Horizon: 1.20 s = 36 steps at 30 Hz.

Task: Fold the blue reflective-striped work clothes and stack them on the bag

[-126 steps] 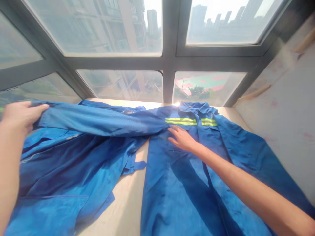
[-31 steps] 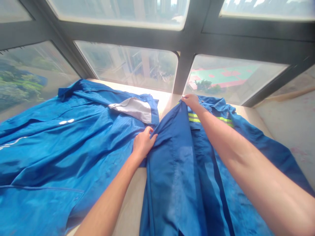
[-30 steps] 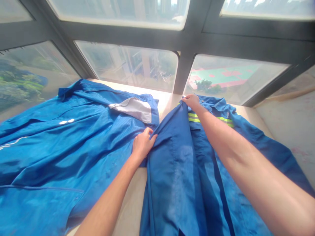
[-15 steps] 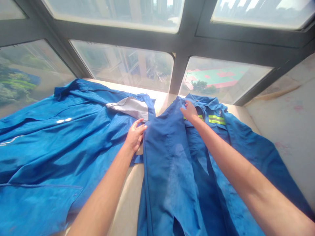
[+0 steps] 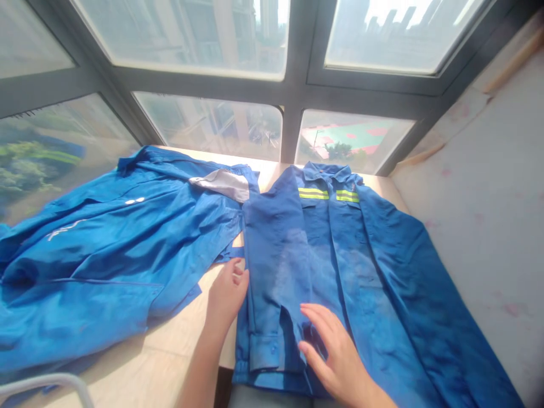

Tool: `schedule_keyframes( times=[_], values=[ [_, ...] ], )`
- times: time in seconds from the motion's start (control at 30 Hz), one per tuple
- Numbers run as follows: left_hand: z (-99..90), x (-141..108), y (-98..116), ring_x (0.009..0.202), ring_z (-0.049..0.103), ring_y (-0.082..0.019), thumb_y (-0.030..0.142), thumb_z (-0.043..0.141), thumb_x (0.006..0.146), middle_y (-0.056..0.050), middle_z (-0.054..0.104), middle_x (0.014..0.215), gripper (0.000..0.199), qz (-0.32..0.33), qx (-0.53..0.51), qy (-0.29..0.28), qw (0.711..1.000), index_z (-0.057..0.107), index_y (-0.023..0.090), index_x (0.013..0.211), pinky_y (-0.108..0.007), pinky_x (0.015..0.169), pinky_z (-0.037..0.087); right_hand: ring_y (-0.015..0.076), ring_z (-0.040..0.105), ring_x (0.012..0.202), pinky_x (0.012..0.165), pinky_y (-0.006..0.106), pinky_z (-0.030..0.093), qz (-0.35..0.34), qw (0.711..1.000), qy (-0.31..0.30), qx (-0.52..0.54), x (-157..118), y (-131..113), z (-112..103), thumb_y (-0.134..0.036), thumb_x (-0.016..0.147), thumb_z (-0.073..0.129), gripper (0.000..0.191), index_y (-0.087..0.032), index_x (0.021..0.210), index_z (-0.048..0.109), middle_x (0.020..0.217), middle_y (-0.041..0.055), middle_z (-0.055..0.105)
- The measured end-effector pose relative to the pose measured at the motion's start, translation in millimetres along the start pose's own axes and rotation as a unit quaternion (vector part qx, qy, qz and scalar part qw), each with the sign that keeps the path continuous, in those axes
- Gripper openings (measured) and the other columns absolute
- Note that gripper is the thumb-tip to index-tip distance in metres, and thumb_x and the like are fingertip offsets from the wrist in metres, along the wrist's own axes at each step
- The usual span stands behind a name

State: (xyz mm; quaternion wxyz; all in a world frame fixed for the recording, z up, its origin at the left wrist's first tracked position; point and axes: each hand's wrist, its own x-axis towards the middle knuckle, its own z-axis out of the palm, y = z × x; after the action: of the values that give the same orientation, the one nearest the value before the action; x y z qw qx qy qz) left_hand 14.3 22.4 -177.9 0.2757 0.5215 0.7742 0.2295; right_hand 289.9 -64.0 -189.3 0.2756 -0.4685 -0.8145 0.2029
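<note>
A blue work jacket [image 5: 323, 243] with yellow-green reflective stripes lies spread front side up, its collar toward the window. One of its sleeves [image 5: 272, 243] is folded straight down along the left side, the buttoned cuff [image 5: 264, 352] near the hem. Beside the sleeve's left edge is my left hand [image 5: 225, 297], fingers loosely bent and slightly apart, with nothing visible in them. Over the lower part of the jacket, just right of the cuff, my right hand [image 5: 334, 354] is open with fingers spread. Whether its fingertips touch the cloth I cannot tell.
Another blue garment [image 5: 127, 243] with a pale grey patch lies rumpled on the left of the light wooden surface [image 5: 157, 351]. Grey-framed windows [image 5: 293, 130] stand behind, and a pale wall [image 5: 476, 243] on the right. A white curved bar [image 5: 55, 378] shows at lower left.
My right hand has left the sleeve's shoulder area and come down beside the cuff. My left hand has slid lower along the sleeve's edge. The view has shifted, showing the cuff and hem.
</note>
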Motion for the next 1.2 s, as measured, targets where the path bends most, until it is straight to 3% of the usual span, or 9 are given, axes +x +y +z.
schedule_keyframes(
  times=[0.13,0.3,0.43,0.53,0.6,0.73,0.83,1.0,1.2],
  values=[
    [2.3,-67,6,0.076,0.069,-0.023,0.041,0.042,0.096,-0.001,0.069,0.079,0.042,-0.035,0.134,-0.067,0.988,0.056,0.022,0.131,-0.030,0.066,0.043,0.0348,0.048,0.138,0.112,0.051,0.045,-0.046,0.996,0.001,-0.079,-29,-25,20,-0.046,0.090,0.064,0.078,-0.009,0.153,0.038,0.150,0.0180,0.052],
    [15.3,-114,-10,0.083,0.070,-0.025,0.041,0.042,0.093,-0.006,0.069,0.090,0.057,-0.003,0.150,-0.077,0.986,0.045,0.017,0.145,-0.032,0.070,0.047,0.0286,0.053,0.134,0.115,0.047,0.039,-0.045,0.991,0.043,-0.117,-29,-26,48,-0.014,0.089,0.056,0.049,-0.016,0.138,0.058,0.140,0.0093,0.063],
    [14.2,-122,-22,0.085,0.068,-0.023,0.037,0.045,0.087,-0.005,0.067,0.090,0.057,0.057,0.001,-0.027,0.998,0.051,0.016,0.139,-0.037,0.083,0.053,0.0233,0.059,0.122,0.106,0.039,0.046,-0.078,0.988,0.105,-0.082,-18,-28,48,-0.006,0.089,0.051,0.040,-0.020,0.122,0.066,0.124,0.0059,0.071],
    [7.8,-128,-25,0.083,0.069,-0.022,0.040,0.051,0.086,-0.006,0.069,0.097,0.056,0.039,-0.131,-0.001,0.991,0.055,0.018,0.136,-0.037,0.081,0.056,0.0219,0.062,0.115,0.108,0.040,0.043,-0.105,0.985,0.127,-0.053,-15,-40,34,-0.009,0.093,0.046,0.037,-0.021,0.122,0.066,0.120,0.0063,0.072],
    [6.2,-134,-27,0.080,0.070,-0.022,0.041,0.052,0.085,-0.007,0.071,0.100,0.055,0.019,-0.152,-0.023,0.988,0.058,0.018,0.136,-0.037,0.078,0.058,0.0204,0.063,0.111,0.113,0.043,0.037,-0.114,0.983,0.135,-0.039,-18,-47,28,-0.011,0.095,0.044,0.035,-0.022,0.121,0.066,0.118,0.0058,0.073],
    [12.7,-143,-34,0.104,0.071,-0.027,0.034,0.050,0.085,-0.010,0.073,0.115,0.049,0.024,-0.020,-0.067,0.997,0.064,0.019,0.129,-0.043,0.096,0.055,0.0230,0.063,0.113,0.118,0.048,0.032,-0.116,0.988,0.072,-0.073,-31,-48,28,-0.027,0.096,0.055,0.020,-0.022,0.112,0.067,0.119,0.0057,0.073],
    [17.6,-143,-39,0.122,0.065,-0.027,0.030,0.043,0.089,-0.012,0.068,0.132,0.049,0.033,0.067,-0.065,0.995,0.062,0.019,0.133,-0.044,0.106,0.049,0.0308,0.056,0.128,0.116,0.052,0.035,-0.125,0.983,-0.016,-0.131,-41,-42,28,-0.049,0.091,0.064,0.045,-0.017,0.123,0.064,0.135,0.0124,0.065],
    [17.6,-138,-45,0.122,0.066,-0.024,0.030,0.036,0.094,-0.011,0.068,0.133,0.047,0.081,0.104,-0.033,0.991,0.061,0.021,0.134,-0.043,0.103,0.053,0.0291,0.044,0.142,0.118,0.047,0.037,-0.148,0.976,0.001,-0.158,-47,-40,38,-0.035,0.095,0.058,0.050,-0.014,0.140,0.055,0.151,0.0136,0.052],
    [22.3,-141,-45,0.119,0.067,-0.025,0.025,0.033,0.096,-0.012,0.070,0.126,0.047,0.094,0.179,-0.031,0.979,0.063,0.019,0.131,-0.043,0.102,0.053,0.0234,0.057,0.130,0.116,0.040,0.042,-0.156,0.979,0.005,-0.130,-46,-39,64,-0.032,0.098,0.056,0.036,-0.016,0.130,0.063,0.139,0.0072,0.065]
  ],
)
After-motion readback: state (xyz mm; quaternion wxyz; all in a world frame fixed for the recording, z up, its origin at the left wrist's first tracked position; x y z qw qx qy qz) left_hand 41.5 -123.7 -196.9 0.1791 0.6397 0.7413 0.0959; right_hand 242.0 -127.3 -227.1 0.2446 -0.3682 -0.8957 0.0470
